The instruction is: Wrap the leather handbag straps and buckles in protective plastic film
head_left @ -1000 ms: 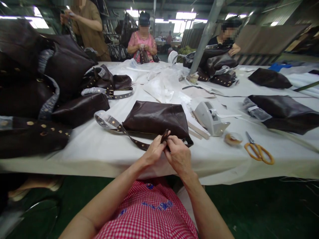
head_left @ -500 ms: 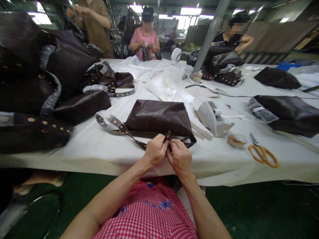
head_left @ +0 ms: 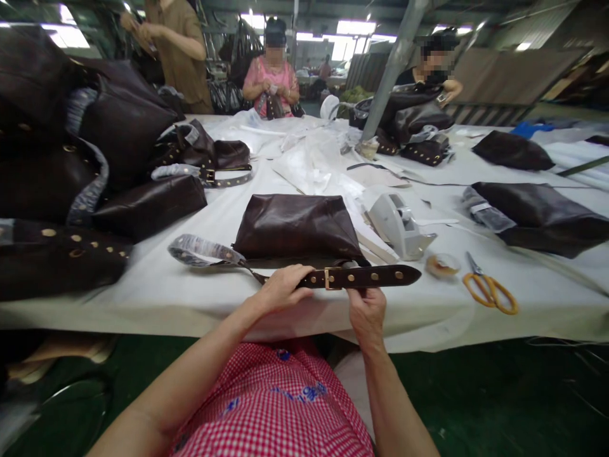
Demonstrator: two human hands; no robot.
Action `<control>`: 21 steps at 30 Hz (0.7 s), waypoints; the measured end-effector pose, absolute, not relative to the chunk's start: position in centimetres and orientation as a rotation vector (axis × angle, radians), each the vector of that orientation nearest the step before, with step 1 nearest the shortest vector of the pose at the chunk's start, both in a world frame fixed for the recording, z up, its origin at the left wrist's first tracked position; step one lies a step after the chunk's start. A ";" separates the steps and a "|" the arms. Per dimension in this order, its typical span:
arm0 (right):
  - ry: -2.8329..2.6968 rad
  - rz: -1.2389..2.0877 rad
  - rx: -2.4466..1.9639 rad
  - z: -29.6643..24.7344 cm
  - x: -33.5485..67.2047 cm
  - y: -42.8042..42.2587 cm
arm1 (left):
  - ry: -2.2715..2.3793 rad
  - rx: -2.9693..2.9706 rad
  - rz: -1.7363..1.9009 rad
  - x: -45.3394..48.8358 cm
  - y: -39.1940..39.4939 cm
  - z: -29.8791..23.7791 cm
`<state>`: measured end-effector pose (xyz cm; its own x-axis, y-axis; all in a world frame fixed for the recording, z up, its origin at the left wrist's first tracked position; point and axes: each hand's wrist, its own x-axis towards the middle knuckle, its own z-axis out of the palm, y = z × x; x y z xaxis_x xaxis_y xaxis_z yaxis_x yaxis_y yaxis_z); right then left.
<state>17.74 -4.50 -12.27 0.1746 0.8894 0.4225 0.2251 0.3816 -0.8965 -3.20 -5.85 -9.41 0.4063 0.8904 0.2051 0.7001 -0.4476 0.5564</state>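
A dark brown leather bag (head_left: 297, 225) lies on the white-covered table in front of me. Its studded strap (head_left: 387, 275) stretches across the near side, the pointed end out to the right. A gold buckle (head_left: 329, 278) sits on the strap between my hands. My left hand (head_left: 285, 289) is closed round the strap just left of the buckle. From below, my right hand (head_left: 367, 311) pinches the strap right of the buckle; some of its fingers are hidden behind the leather. Plastic wrap (head_left: 204, 247) covers the strap's loop at the left.
A pile of brown bags (head_left: 137, 127) fills the left side. To the right are a grey tape dispenser (head_left: 399, 225), a tape roll (head_left: 442, 265), orange-handled scissors (head_left: 490, 292) and another bag (head_left: 547, 212). A metal post (head_left: 390, 70) rises farther back. Several people work across the table.
The strap end, earlier bunched between my two close hands, now lies straight through the buckle and points right. My hands have moved apart. The view has shifted slightly.
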 end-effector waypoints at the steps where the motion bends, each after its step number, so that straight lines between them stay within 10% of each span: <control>1: -1.299 0.695 -1.081 -11.9 17.8 -4.6 | 1.354 2.305 0.704 -3.6 -6.0 -9.0; 21: -1.117 0.929 -0.842 -11.0 19.3 -6.0 | 1.470 2.176 0.600 -7.9 -6.9 -5.7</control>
<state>19.34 -6.03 -11.05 0.1707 0.9196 0.3538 -0.1805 0.3822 -0.9063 -7.88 -6.93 -5.73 0.3395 0.9346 0.1057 0.7415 -0.3351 0.5813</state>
